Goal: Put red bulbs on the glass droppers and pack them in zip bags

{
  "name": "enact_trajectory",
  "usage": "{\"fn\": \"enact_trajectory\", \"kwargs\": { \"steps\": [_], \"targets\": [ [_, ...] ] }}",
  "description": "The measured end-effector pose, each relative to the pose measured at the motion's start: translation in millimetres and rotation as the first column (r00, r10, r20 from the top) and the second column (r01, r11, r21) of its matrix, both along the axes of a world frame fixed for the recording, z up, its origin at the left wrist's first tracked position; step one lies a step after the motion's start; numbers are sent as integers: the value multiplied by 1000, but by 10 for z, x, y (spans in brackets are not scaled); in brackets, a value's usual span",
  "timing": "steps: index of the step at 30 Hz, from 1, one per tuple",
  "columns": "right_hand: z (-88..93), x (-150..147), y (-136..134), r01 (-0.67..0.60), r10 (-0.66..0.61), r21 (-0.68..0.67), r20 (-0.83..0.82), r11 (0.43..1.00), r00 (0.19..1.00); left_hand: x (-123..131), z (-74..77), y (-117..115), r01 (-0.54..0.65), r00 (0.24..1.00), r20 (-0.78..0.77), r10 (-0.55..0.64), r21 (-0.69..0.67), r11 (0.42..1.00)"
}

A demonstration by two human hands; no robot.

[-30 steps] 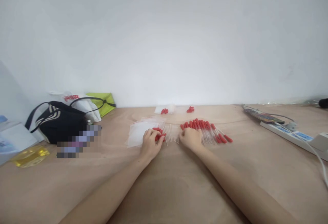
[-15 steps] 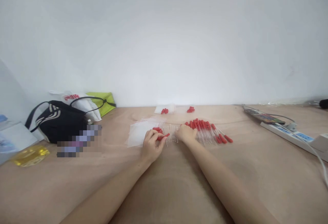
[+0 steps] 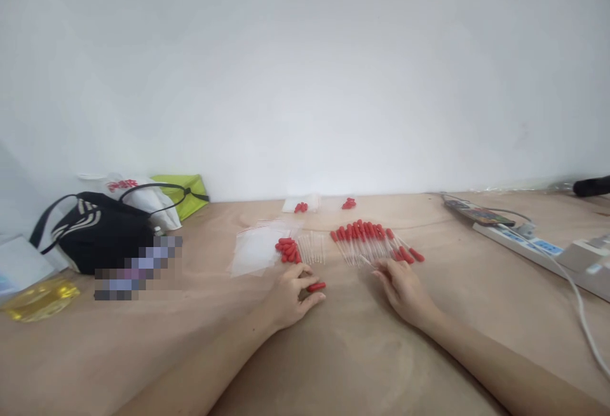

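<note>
My left hand (image 3: pixel 291 297) is closed loosely on a red rubber dropper bulb (image 3: pixel 316 287), held between thumb and fingers just above the table. My right hand (image 3: pixel 401 288) has its fingers pinched on a thin glass tube (image 3: pixel 366 261), whose end points up and left. Beyond the left hand lie a small heap of red bulbs (image 3: pixel 287 249) and a row of bare glass tubes (image 3: pixel 312 248). Past the right fingertips, droppers with red bulbs on glass tubes (image 3: pixel 362 232) lie side by side, with several more (image 3: pixel 405 253) at their right.
Clear plastic bags (image 3: pixel 257 249) lie left of the bulbs. Two small groups of red bulbs (image 3: pixel 301 207) rest near the wall. At left are a black bag (image 3: pixel 102 232) and a yellow pouch (image 3: pixel 40 298); at right, a white power strip (image 3: pixel 538 251) with a phone (image 3: pixel 481 213).
My left hand has drawn back toward me with the red bulb. My right hand has moved right and nearer, away from the bare tube row, and a tube now shows at its fingertips.
</note>
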State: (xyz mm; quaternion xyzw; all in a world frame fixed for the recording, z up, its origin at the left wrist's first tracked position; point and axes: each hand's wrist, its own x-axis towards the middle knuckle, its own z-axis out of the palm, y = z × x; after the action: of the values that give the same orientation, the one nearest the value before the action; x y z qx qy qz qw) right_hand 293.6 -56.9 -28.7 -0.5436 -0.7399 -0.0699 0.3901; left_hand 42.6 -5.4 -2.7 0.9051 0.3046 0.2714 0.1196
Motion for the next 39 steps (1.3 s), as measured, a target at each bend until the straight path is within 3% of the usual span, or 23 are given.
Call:
{"fn": "enact_trajectory", "kwargs": {
  "steps": [4,8,13,26,33,39],
  "targets": [
    [83,-51,-38,-36,36,-18,-6,999,999,73,-6,0,-32,998,44,34,-37,999],
    [181,-274,-72,-133,136,-105,16,985,991,139,16,-81,-121,985,96,141,-191,974],
    [185,-421,-127,-172,178,-103,50,980,983,162,62,-150,-32,987,139,75,-289,957],
    [154,-438,-39,-317,323,-71,101,946,941,135,17,-134,-33,984,162,79,-266,963],
    [172,-366,-35,-380,386,-69,180,922,905,115,70,-196,72,995,87,-55,-205,976],
    [156,-444,-114,-313,317,-54,204,948,926,118,59,-209,121,992,36,-118,-122,985]
  ]
}}
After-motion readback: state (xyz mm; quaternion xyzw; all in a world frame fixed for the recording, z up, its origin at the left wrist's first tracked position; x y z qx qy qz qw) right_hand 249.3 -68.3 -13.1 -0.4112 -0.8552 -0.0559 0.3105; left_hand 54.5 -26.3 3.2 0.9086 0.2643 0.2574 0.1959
